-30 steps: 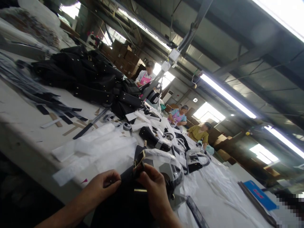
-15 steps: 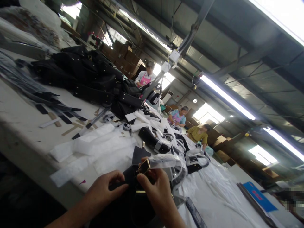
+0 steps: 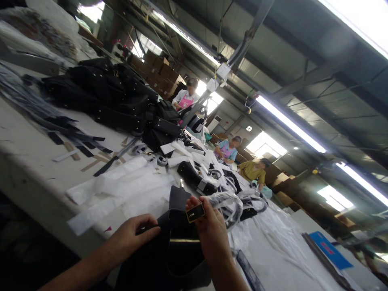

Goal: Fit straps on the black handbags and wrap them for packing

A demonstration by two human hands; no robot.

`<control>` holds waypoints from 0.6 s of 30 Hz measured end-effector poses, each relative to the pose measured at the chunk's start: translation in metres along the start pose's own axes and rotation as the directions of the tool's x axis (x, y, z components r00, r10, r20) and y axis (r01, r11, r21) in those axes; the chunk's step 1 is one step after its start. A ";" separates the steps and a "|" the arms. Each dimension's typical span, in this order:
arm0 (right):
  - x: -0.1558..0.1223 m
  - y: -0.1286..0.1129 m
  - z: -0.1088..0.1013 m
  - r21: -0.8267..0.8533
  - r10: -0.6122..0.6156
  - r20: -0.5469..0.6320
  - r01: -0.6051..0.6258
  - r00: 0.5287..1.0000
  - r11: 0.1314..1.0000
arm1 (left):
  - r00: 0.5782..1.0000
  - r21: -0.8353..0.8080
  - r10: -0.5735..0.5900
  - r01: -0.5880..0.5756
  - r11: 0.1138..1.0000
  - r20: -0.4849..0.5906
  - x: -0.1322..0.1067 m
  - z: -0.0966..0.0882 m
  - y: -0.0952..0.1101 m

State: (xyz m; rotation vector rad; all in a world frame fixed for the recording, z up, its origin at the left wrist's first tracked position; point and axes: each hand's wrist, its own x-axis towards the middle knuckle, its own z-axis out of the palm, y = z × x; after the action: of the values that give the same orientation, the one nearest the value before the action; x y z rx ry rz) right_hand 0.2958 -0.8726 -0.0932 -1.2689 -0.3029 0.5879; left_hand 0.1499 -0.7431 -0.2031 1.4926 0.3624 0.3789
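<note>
Black bag (image 3: 174, 250) lies at the counter's (image 3: 27, 153) near edge; left hand (image 3: 130, 238) pinches its strap, right hand (image 3: 212, 234) fingers (image 3: 194, 202) grip a gold buckle (image 3: 195, 212).

A long white table (image 3: 27, 153) runs away into a workshop hall; above it slopes a grey metal roof (image 3: 303, 52) with beams; fluorescent tubes (image 3: 289, 122) glow in a line over the table's right side; socket boxes (image 3: 222, 70) hang from a pole above its middle; brown cardboard boxes (image 3: 163, 70) are stacked beyond its far left; bright windows (image 3: 266, 143) shine behind its far end.
</note>
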 end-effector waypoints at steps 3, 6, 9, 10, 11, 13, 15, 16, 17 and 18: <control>0.002 -0.002 -0.004 0.028 0.000 0.049 -0.002 0.999 1.000 | 1.000 0.039 0.010 -0.011 0.999 0.014 -0.001 -0.003 0.009; 0.000 -0.006 -0.012 -0.074 -0.026 0.120 0.035 0.992 0.997 | 0.999 0.103 0.022 -0.024 0.994 0.023 -0.001 -0.004 0.020; -0.010 -0.011 -0.019 -0.272 0.001 0.213 0.058 0.977 0.960 | 0.999 0.177 0.048 -0.051 0.983 0.019 0.002 -0.003 0.029; -0.013 -0.012 -0.021 -0.335 0.029 0.254 0.060 0.967 0.940 | 0.998 0.191 0.059 -0.062 0.980 0.022 0.004 -0.003 0.030; -0.016 -0.012 -0.023 -0.390 0.055 0.298 0.069 0.953 0.918 | 0.997 0.193 0.065 -0.070 0.979 0.029 0.005 -0.003 0.030; -0.019 -0.011 -0.026 -0.477 0.064 0.363 0.127 0.929 0.870 | 0.996 0.169 0.060 -0.069 0.983 0.061 0.007 -0.002 0.029; -0.018 -0.007 -0.027 -0.524 0.002 0.380 0.214 0.925 0.824 | 0.996 0.175 0.060 -0.071 0.982 0.066 0.007 -0.001 0.028; -0.017 -0.004 -0.026 -0.531 -0.036 0.376 0.246 0.926 0.811 | 0.996 0.206 0.079 -0.085 0.975 0.035 0.006 0.001 0.029; -0.016 -0.001 -0.026 -0.524 -0.067 0.369 0.266 0.927 0.809 | 0.993 0.250 0.116 -0.110 0.962 -0.012 0.006 0.004 0.029; -0.015 0.002 -0.025 -0.503 -0.090 0.366 0.278 0.926 0.818 | 0.985 0.297 0.162 -0.139 0.945 -0.055 0.005 0.007 0.030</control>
State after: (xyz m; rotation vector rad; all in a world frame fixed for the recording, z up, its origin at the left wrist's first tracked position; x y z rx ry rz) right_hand 0.2966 -0.9008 -0.1009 -1.6671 -0.9222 0.5588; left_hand 0.1572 -0.7456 -0.1726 1.8052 0.3792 0.5243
